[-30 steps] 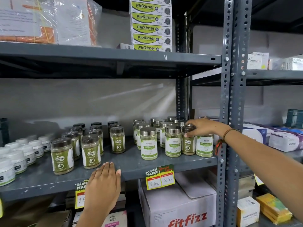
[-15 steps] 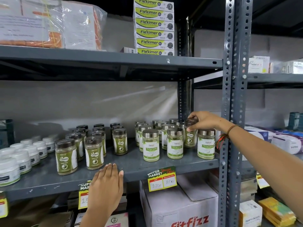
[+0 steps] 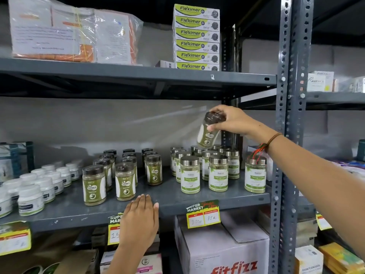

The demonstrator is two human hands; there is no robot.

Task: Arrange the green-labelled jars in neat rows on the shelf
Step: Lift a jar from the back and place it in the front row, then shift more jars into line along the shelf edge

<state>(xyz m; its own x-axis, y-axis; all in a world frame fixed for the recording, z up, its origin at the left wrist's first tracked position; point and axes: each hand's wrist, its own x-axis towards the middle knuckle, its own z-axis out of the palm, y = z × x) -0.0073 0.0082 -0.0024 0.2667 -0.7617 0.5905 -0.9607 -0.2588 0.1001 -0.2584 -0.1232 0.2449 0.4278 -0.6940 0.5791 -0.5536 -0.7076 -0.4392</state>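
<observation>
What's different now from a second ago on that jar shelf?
The right hand has lifted a dark-lidded jar out of the silver-lidded group and holds it tilted above them. The left hand stays flat on the shelf edge; the other jars have not moved.

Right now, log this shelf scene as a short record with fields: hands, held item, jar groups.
right hand: right hand grips a dark-lidded green-labelled jar by its lid, tilted, lifted above the silver-lidded jars
left hand: left hand flat on the grey metal shelf edge, holding nothing
left group: dark-lidded Gaska jars in rows
far left: white tubs
</observation>
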